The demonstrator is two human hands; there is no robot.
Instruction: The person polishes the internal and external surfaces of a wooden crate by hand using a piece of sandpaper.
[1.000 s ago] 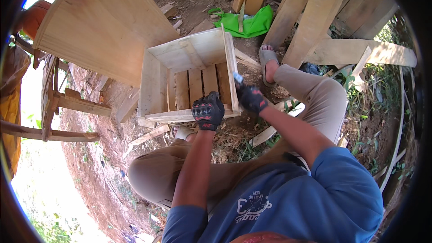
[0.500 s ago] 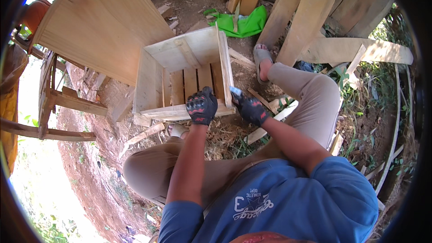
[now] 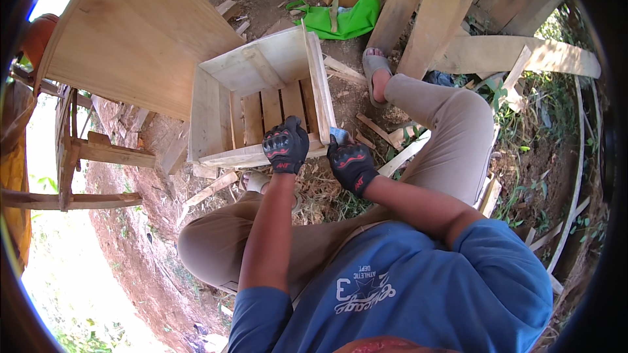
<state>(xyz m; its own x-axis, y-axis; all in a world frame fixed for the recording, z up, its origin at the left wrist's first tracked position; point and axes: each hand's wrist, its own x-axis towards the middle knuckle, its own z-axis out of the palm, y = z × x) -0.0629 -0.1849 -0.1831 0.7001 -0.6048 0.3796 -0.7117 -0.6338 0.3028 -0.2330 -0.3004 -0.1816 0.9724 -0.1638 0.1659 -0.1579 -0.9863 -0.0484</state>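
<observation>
A pale wooden crate [image 3: 216, 111] with a slatted bottom stands on the ground in front of me, its open top facing me. My left hand [image 3: 286, 146], in a black glove with red trim, is closed over the crate's near edge, fingers on the inner side. In the same kind of glove, my right hand [image 3: 352, 165] is at the crate's near right corner. It holds a small blue flat piece [image 3: 338, 135] against the corner's outer side. The kind of piece cannot be made out, as the fingers cover part of it.
A broad wooden panel [image 3: 137, 39] leans beyond the crate on the left. Long planks [image 3: 441, 19] stand at the upper right, near my sandalled foot [image 3: 377, 75]. A bright green bag [image 3: 347, 18] lies behind the crate. Wood offcuts [image 3: 209, 194] and shavings litter the soil around my legs.
My right hand has shifted slightly left and up along the crate's right corner with the blue piece. The left hand stays on the near edge. The whole view has shifted a little.
</observation>
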